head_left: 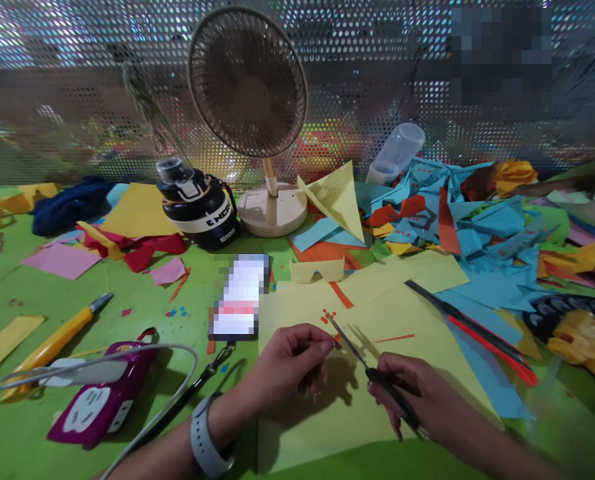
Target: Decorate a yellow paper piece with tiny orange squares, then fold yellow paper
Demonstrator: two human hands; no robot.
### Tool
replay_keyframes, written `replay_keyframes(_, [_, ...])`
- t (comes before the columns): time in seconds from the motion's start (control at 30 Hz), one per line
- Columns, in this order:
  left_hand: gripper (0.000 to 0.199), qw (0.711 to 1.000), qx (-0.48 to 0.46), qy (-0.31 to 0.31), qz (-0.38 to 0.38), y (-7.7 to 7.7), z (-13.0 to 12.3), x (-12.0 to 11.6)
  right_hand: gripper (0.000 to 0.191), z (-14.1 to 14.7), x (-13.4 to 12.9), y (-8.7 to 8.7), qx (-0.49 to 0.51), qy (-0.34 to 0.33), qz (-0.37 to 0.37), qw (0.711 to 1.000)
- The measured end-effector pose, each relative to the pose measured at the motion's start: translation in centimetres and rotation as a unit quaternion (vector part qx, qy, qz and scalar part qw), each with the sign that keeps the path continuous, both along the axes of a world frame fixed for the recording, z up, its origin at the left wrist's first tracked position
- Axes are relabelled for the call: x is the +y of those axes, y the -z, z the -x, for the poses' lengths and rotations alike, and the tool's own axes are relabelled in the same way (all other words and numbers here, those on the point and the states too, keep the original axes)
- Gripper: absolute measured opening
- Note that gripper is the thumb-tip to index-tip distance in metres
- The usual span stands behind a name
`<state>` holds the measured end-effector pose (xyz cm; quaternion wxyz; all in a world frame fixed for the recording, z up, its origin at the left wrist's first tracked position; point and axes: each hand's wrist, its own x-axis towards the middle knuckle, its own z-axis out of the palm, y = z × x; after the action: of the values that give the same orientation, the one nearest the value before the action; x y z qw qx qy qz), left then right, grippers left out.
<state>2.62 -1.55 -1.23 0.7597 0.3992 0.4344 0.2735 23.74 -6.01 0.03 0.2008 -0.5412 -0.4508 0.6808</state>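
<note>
At the frame's lower centre, an orange scrap (336, 339) is pinched by the fingers of the left hand (294, 360), a black-handled tool (377, 377) gripped by those of the right hand (417, 381).

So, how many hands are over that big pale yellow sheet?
2: the left hand over the pale yellow sheet, pinching a small orange scrap; the right hand beside it, holding a black-handled tool. No others show there.
</note>
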Motion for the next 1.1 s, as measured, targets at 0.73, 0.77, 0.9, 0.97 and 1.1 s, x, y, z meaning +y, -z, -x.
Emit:
replay_keyframes(0.73, [0.031, 1.000, -0.012, -0.017, -0.007, -0.2, -0.2, -0.1, 0.035, 0.1, -0.2, -0.6, -0.010, -0.028, 0.017, 0.999])
replay_keyframes(0.77, [0.030, 1.000, -0.014, -0.017, -0.005, -0.1, -0.2, -0.1, 0.035, 0.2, -0.2, -0.7, -0.010, -0.027, 0.019, 0.999])
replay_keyframes(0.9, [0.029, 1.000, -0.014, -0.018, 0.000, -0.1, -0.1, -0.2, 0.036, 0.4, 0.1, -1.1, -0.013, -0.029, 0.025, 0.999])
replay_keyframes(0.97, [0.029, 1.000, -0.014, -0.016, -0.004, -0.1, -0.1, -0.2, 0.036, 0.4, 0.2, -1.2, -0.013, -0.028, 0.024, 0.999])
replay_keyframes(1.1, [0.027, 1.000, -0.014, -0.016, -0.005, 0.0, -0.1, -0.2, 0.035, 0.4, 0.2, -1.0, -0.011, -0.022, 0.024, 0.999])
